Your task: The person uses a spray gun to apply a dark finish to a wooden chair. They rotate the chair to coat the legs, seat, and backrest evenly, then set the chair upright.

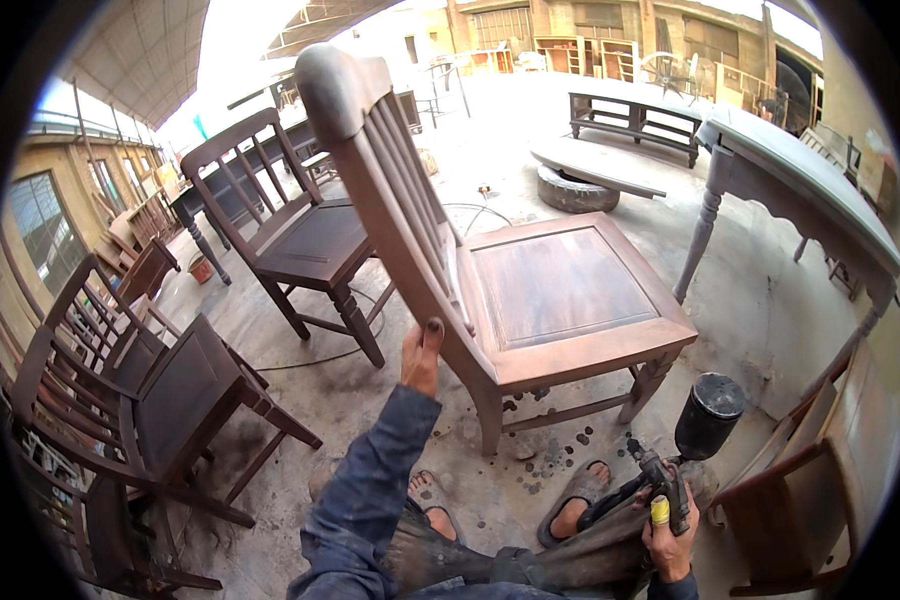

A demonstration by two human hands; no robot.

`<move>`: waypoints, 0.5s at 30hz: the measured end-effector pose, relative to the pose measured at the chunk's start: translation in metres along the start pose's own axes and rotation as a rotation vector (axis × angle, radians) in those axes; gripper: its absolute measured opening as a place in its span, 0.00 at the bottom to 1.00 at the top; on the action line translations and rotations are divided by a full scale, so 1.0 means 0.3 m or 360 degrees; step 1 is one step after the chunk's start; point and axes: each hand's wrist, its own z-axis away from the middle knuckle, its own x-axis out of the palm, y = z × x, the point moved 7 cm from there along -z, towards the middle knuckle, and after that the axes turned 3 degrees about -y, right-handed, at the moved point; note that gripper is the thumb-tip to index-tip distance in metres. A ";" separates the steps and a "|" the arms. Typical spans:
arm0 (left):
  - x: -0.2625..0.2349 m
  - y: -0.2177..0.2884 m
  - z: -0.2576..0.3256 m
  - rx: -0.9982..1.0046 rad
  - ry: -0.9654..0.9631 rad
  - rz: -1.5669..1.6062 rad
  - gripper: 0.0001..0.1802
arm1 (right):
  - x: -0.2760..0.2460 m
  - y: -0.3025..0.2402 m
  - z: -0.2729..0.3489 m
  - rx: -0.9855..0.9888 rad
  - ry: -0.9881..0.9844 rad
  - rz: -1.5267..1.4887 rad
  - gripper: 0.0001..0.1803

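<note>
A brown wooden chair (555, 290) with a slatted back and a panelled seat stands in front of me, turned to the right. My left hand (422, 360) grips the lower part of its back post, thumb upward, the other fingers mostly hidden. At the lower right, my right hand (672, 545) is closed round a spray gun (663, 485). The gun has a dark round cup (710, 415) on top and a yellow piece beside my fingers. It is held apart from the chair, to the right of its front leg.
Another dark chair (305, 240) stands behind on the left, with several more chairs (175, 400) at far left. On the right are a grey table (810, 180) and leaning wooden panels (800, 490). A tyre (575, 190) carries a board. A hose (315, 362) crosses the spotted floor.
</note>
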 end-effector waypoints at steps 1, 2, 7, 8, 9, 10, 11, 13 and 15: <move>0.030 0.023 0.050 0.0020 -0.0041 0.0023 0.44 | -0.012 0.015 0.011 0.0055 0.0020 -0.0022 0.31; 0.052 0.050 0.098 0.0071 0.0053 0.0016 0.43 | -0.017 0.010 0.018 0.0046 0.0020 -0.0031 0.30; 0.063 0.109 0.233 0.0366 0.0220 0.0354 0.39 | 0.000 -0.018 0.001 -0.0052 -0.0042 -0.0070 0.28; 0.061 0.112 0.242 0.0341 0.0259 0.0384 0.38 | 0.000 -0.005 0.002 -0.0002 -0.0059 -0.0038 0.28; 0.053 0.117 0.249 0.0318 0.0304 0.0408 0.37 | -0.005 0.012 0.002 0.0048 -0.0086 -0.0008 0.28; 0.036 0.128 0.257 0.0312 0.0374 0.0423 0.37 | 0.007 0.025 -0.008 0.0088 -0.0141 0.0022 0.28; 0.040 0.126 0.238 0.0349 0.0471 0.0483 0.35 | -0.002 0.038 0.000 0.0273 -0.0106 -0.0061 0.27; 0.061 0.143 0.171 0.0365 0.0455 0.0457 0.31 | 0.005 0.020 -0.011 0.0047 -0.0103 -0.0083 0.28; 0.059 0.167 0.076 0.0271 0.0479 0.0436 0.31 | 0.002 0.028 -0.015 0.0102 -0.0142 -0.0047 0.28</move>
